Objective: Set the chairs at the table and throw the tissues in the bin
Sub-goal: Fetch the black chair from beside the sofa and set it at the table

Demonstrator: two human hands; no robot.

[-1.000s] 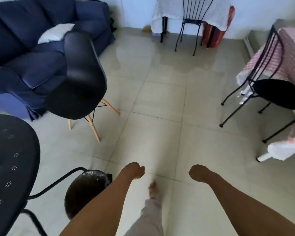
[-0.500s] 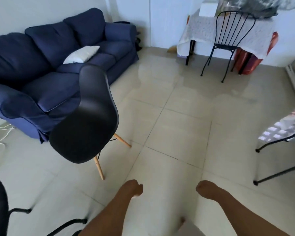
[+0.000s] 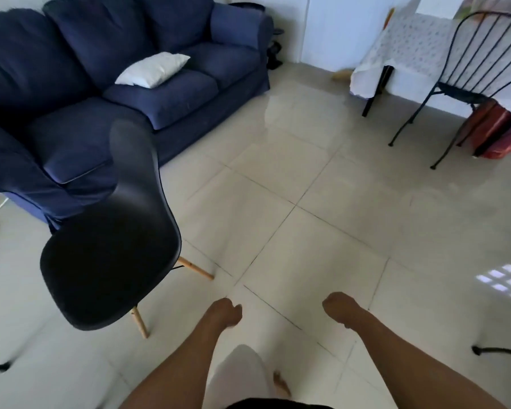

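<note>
**Q:** What has changed since a moment ago?

**A:** Since the earlier frames the view has swung away from the checked table, the bin and the round black seat at the left edge; none of them shows any more. The sofa now fills more of the upper left, and the far wire chair sits larger at the upper right.

**Q:** Where is the chair to be set?

**A:** A black shell chair (image 3: 109, 258) on pale wooden legs stands on the tiled floor (image 3: 322, 216), up and to the left of the left hand (image 3: 224, 312). Its nearest leg is near that hand but not touching it. Nothing holds the chair.

**Q:** And the hands?

**A:** Both bare forearms reach forward from the bottom of the view. The left hand is curled into a loose fist, empty as far as can be seen. The right hand (image 3: 341, 309) is also curled closed, knuckles forward; whether anything lies inside it cannot be told. The two hands hang apart over bare tiles.

**Q:** What lies further out?

**A:** Beyond the shell chair, a dark blue sofa (image 3: 106, 72) with a white cushion (image 3: 152, 69) on its seat. Far up and right of the right hand, a black wire chair (image 3: 466, 84) stands against a table under a white cloth (image 3: 401, 51). No tissues are visible.
</note>
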